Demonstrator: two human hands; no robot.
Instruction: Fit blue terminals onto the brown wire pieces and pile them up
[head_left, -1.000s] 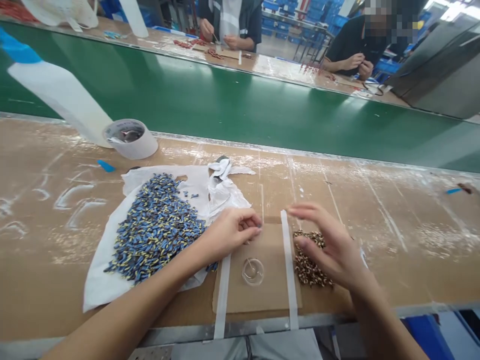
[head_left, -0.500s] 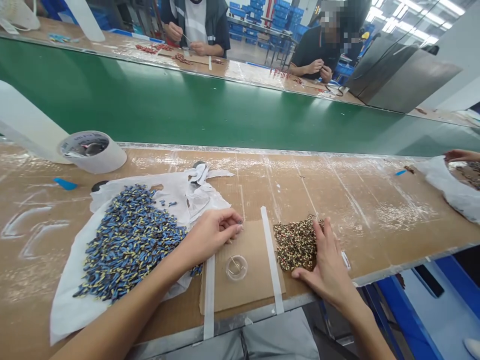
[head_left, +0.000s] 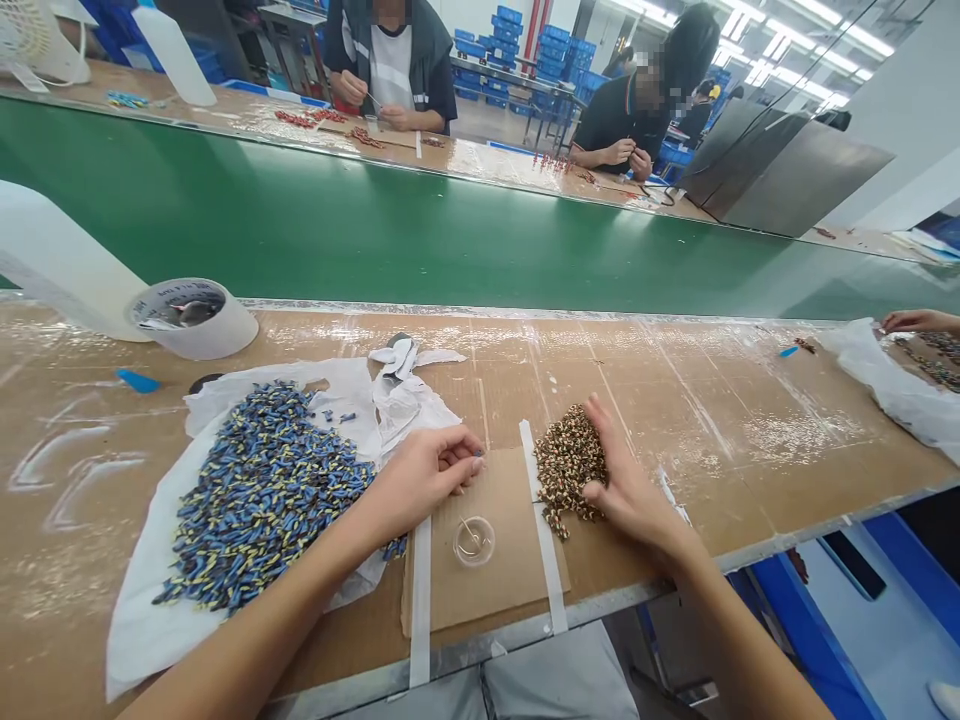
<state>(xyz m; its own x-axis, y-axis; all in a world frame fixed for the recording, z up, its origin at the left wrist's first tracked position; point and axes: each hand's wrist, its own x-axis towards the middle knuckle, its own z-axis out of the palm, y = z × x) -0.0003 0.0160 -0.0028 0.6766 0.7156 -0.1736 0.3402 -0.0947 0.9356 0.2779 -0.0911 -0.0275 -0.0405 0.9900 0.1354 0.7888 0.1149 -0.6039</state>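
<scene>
My left hand (head_left: 435,470) is closed in a pinch over the top of a cardboard piece (head_left: 510,560); a toothpick (head_left: 460,491) pokes out below its fingers. Just beneath sits a small clear cup (head_left: 474,543) with a thin stick leaning in it. My right hand (head_left: 630,485), thumb apart and fingers stretched, rests open against the right side of a heap of tiny beige, black and red pieces (head_left: 570,460). A large pile of small blue, yellow and dark pieces (head_left: 262,500) lies on a white sheet (head_left: 135,620), partly behind my left forearm.
A tape roll (head_left: 225,330) and a white bottle (head_left: 67,270) stand at the left, near a blue scoop-like piece (head_left: 138,381). Tape strips (head_left: 553,580) edge the cardboard. Beyond the table runs a green belt (head_left: 337,230); two people work across it. Another person's hand (head_left: 919,320) is at right.
My right hand has moved left, pushing the beige and black heap into a tighter pile that reaches the tape strip. My left hand stays nearly in place. The view has shifted slightly.
</scene>
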